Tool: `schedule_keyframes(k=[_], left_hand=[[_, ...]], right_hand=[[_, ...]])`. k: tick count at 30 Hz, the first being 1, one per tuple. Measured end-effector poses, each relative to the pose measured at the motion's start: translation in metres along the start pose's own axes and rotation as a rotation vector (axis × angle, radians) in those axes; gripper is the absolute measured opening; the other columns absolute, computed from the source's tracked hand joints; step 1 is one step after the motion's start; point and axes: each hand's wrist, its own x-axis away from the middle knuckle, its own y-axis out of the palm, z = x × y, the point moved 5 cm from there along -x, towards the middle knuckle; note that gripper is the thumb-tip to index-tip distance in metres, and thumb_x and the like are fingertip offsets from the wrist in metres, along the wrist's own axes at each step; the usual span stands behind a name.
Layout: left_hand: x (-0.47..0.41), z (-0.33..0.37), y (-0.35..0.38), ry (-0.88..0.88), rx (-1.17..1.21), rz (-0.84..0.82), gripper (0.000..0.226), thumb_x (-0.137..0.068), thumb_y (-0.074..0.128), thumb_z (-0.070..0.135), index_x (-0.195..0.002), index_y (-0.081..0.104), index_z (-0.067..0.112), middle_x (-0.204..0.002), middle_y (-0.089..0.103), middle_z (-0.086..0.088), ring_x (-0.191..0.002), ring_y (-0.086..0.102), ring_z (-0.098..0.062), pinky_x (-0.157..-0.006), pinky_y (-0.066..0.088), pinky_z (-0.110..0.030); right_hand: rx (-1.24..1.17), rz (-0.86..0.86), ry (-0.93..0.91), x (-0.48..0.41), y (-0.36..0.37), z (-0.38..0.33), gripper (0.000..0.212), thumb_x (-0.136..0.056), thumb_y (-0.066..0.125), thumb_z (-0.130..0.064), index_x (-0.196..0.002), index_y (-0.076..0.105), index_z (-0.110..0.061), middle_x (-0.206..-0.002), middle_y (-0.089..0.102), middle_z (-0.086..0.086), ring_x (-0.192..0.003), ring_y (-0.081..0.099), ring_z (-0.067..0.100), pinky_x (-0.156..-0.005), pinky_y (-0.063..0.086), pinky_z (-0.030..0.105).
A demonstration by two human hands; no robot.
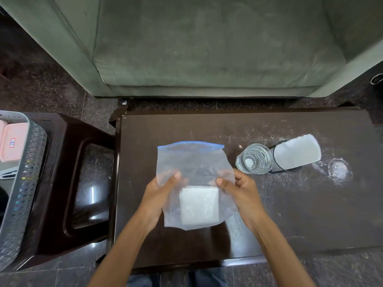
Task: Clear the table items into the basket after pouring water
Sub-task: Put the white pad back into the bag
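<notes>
I hold a clear zip bag (192,162) with a blue seal strip above the dark table (310,204). A folded white pad (199,205) lies inside its lower part. My left hand (160,192) grips the bag's left side and my right hand (238,189) grips its right side. A clear glass (253,159) with water stands to the right of the bag. Touching it on the right is a black mesh holder (275,162) with white paper (296,151) sticking out. The grey perforated basket (22,172) sits at the far left on a dark stool.
A pink box (12,141) lies in the basket. The dark stool (68,183) stands between basket and table. A green sofa (207,48) fills the space behind the table. Pale ring marks stain the table's right part (339,170).
</notes>
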Motion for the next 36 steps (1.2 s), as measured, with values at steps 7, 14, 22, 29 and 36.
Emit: schedule_keyframes(k=[7, 14, 22, 29, 36], left_hand=[[0.000, -0.004, -0.010, 0.087, -0.028, 0.014, 0.084, -0.055, 0.086, 0.020, -0.130, 0.048, 0.027, -0.106, 0.073, 0.001, -0.098, 0.069, -0.018, -0.078, 0.056, -0.032], [0.004, 0.008, -0.029, 0.397, -0.619, 0.099, 0.077, -0.073, 0.072, -0.004, -0.130, 0.045, 0.041, -0.100, 0.061, 0.016, -0.085, 0.061, -0.008, -0.083, 0.052, -0.022], [-0.006, 0.010, -0.045, 0.392, -0.859, 0.196, 0.020, -0.072, 0.077, 0.014, -0.078, 0.070, 0.032, -0.096, 0.055, 0.014, -0.095, 0.057, -0.018, -0.088, 0.050, -0.037], [0.002, 0.010, -0.047, 0.151, -0.196, 0.040, 0.019, -0.089, 0.058, 0.016, -0.106, 0.066, 0.014, -0.103, 0.073, -0.001, -0.099, 0.067, -0.022, -0.075, 0.057, -0.022], [0.009, 0.005, -0.043, 0.074, 0.006, 0.101, 0.020, -0.092, 0.053, 0.025, -0.107, 0.064, 0.017, -0.107, 0.072, -0.009, -0.087, 0.070, -0.019, -0.070, 0.056, -0.035]], right_hand=[[0.000, -0.087, -0.088, -0.001, -0.003, -0.005, 0.085, -0.070, 0.059, 0.025, -0.133, 0.040, -0.029, -0.105, 0.069, 0.011, -0.090, 0.067, 0.021, -0.085, 0.053, 0.034], [0.333, 0.015, -0.145, -0.005, -0.006, -0.002, 0.053, -0.073, 0.058, 0.021, -0.111, 0.065, -0.014, -0.075, 0.070, -0.013, -0.070, 0.058, -0.004, -0.071, 0.044, 0.008], [0.500, 0.107, -0.298, -0.001, 0.001, -0.002, 0.037, -0.072, 0.064, 0.014, -0.066, 0.065, -0.022, -0.088, 0.061, -0.002, -0.080, 0.057, -0.007, -0.069, 0.042, 0.004], [0.140, -0.112, -0.155, -0.005, 0.003, -0.007, 0.014, -0.072, 0.072, -0.001, -0.077, 0.062, -0.009, -0.098, 0.070, 0.007, -0.094, 0.063, 0.018, -0.091, 0.043, 0.036], [0.129, -0.122, -0.037, 0.000, 0.023, 0.008, 0.008, -0.090, 0.058, -0.014, -0.096, 0.062, -0.011, -0.083, 0.069, -0.006, -0.076, 0.064, 0.004, -0.069, 0.050, 0.018]])
